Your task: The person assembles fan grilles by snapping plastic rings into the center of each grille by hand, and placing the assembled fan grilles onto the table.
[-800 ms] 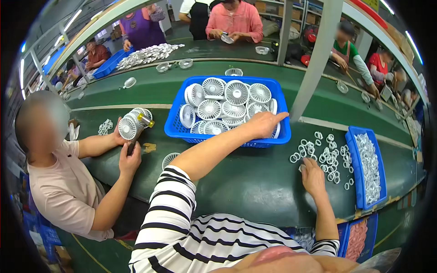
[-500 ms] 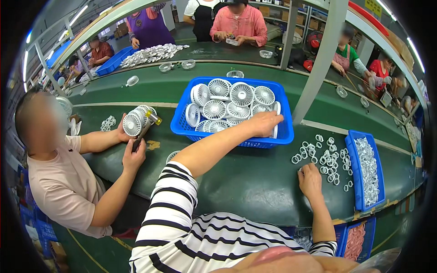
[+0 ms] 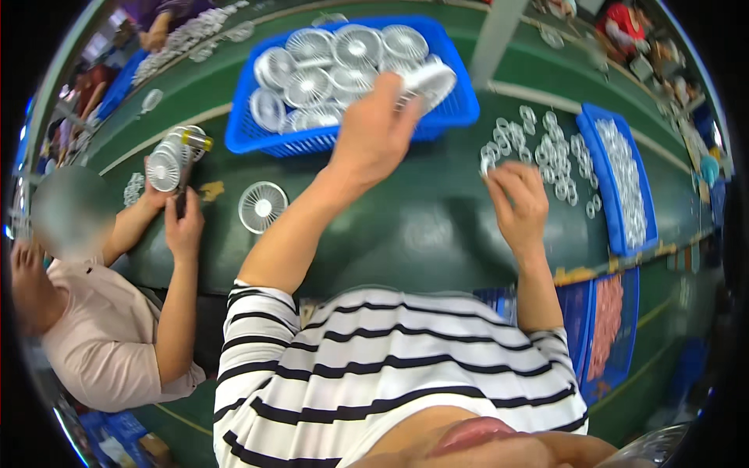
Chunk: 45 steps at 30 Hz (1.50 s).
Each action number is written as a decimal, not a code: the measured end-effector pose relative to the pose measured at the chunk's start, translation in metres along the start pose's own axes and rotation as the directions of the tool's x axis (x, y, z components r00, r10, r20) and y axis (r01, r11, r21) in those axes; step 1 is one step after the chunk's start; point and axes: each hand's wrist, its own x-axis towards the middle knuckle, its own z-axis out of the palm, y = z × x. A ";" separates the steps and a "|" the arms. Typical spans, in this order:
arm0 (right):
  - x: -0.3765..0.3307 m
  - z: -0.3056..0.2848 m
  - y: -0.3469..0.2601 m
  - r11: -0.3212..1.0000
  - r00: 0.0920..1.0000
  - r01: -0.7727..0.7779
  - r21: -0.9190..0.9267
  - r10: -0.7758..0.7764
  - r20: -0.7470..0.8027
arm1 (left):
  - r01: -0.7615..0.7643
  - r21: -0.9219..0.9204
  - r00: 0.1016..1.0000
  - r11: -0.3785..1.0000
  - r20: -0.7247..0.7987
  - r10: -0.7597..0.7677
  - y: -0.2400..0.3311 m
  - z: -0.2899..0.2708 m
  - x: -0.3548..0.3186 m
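My left hand point(image 3: 375, 130) reaches across the green bench and grips a white round fan grille point(image 3: 427, 79) at the front right of the blue basket point(image 3: 343, 134), which is full of the same grilles. My right hand point(image 3: 519, 204) rests on the bench with its fingertips pinching a small white ring point(image 3: 488, 165) at the edge of a scatter of white rings point(image 3: 546, 152). One more fan grille point(image 3: 263, 207) lies flat on the bench below the basket.
A blue tray point(image 3: 624, 183) of small white parts sits at the right, and a bin of pinkish parts point(image 3: 607, 324) lies below the bench edge. At the left a co-worker's hands point(image 3: 175, 210) hold a stack of grilles point(image 3: 165, 165). More workers stand behind.
The view has dropped closer to the bench. My left hand closed on a grille at the basket's front right corner. My right hand moved up to the scattered rings and pinched one.
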 end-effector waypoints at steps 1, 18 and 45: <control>-0.001 0.002 -0.006 1.000 0.999 0.016 0.008 -0.016 -0.038 | 0.253 -0.162 0.967 0.954 0.082 -0.242 0.004 0.001 -0.009; 0.008 0.038 -0.063 0.974 0.975 0.222 0.041 -0.222 0.008 | 0.351 -0.609 0.930 0.712 0.140 -0.339 0.006 0.008 -0.094; -0.016 0.043 -0.046 0.952 0.942 0.306 -0.002 -0.303 0.145 | 0.578 -0.651 0.815 0.492 0.425 -0.395 -0.006 0.003 -0.107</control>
